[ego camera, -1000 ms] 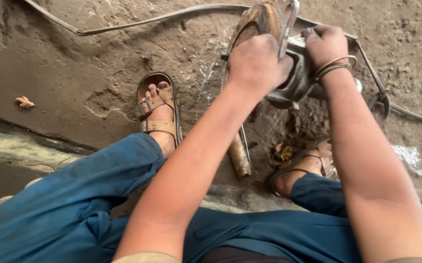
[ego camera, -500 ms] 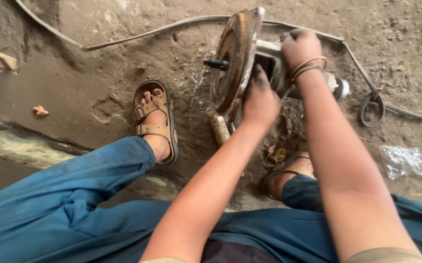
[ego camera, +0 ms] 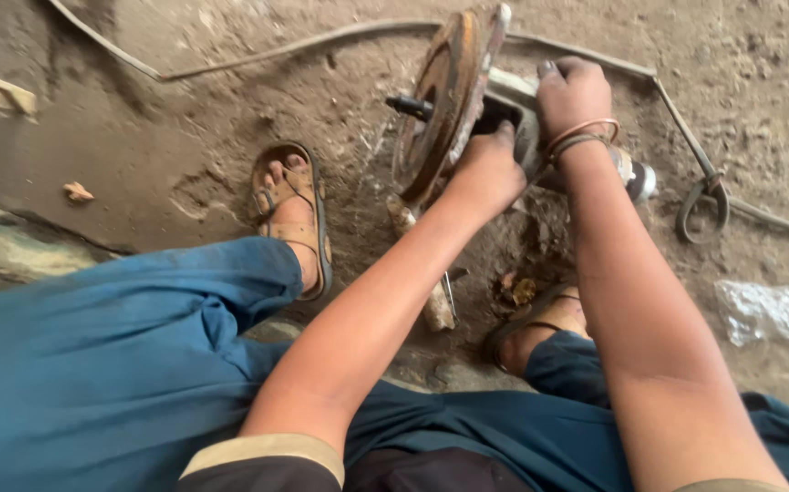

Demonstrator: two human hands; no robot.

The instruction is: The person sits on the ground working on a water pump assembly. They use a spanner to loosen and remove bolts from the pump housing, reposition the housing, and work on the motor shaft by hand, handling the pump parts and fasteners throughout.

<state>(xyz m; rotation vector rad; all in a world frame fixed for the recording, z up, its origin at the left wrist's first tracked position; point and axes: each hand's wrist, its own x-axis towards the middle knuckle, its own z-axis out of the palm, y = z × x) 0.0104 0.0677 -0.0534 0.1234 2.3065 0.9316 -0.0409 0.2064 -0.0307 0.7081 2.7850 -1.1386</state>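
Clearly head view: rusty metal disc assembly point(ego camera: 444, 105) stands on edge on dirt floor point(ego camera: 185, 155), between sandalled feet. Left hand point(ego camera: 488, 169) pressed against housing just behind disc, fingers curled, grip partly hidden. Right hand point(ego camera: 574, 91) closed over top of grey housing point(ego camera: 513, 100), bangles at wrist. Judged heavy, stiff, rough with rust, greasy in spots; best held at rim or housing, not thin centre shaft point(ego camera: 410, 106). Crumpled clear plastic wrapper point(ego camera: 759, 312) lies right, no label legible. Metal hook point(ego camera: 702, 205) nearby.

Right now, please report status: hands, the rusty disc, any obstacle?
Left hand gripping rusty disc. Right hand on the grey housing behind. Disc on edge, upright. Wooden-handled tool lies underneath.
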